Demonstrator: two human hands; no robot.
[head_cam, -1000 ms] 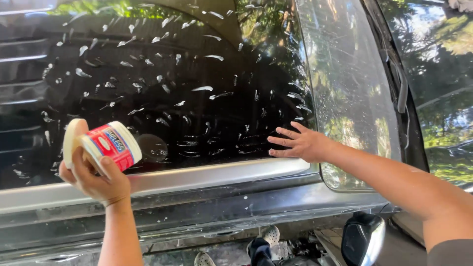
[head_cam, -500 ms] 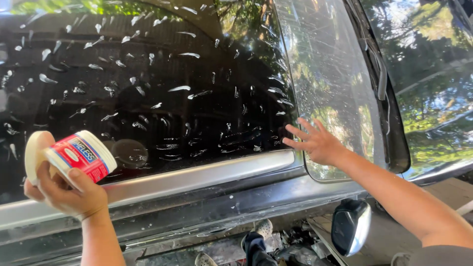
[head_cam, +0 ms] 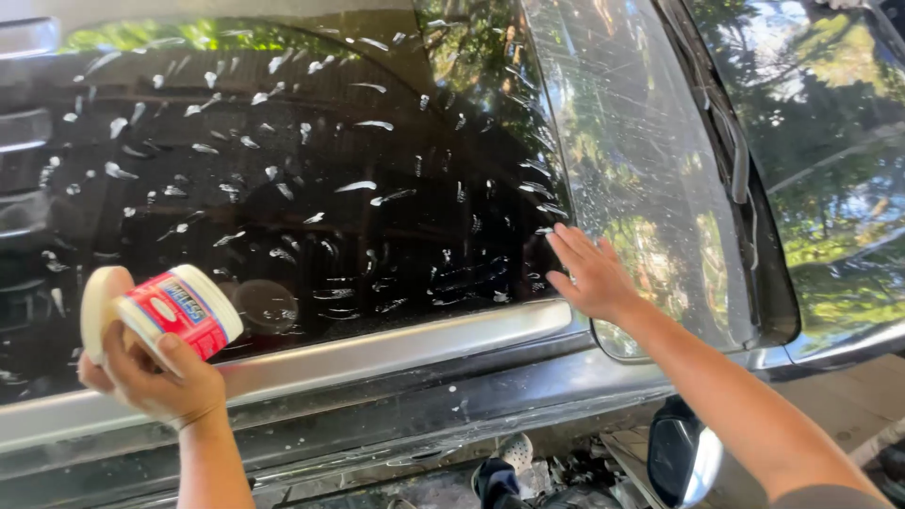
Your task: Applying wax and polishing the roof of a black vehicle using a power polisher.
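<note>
Clutching white jar in left hand, right hand flat on window

This is an outdoor spot where a car is parked, such as a driveway. The dark tinted car side window and the windscreen mirror sunlit green trees and sky, and pale paved ground shows below the chrome wing mirror.
</note>
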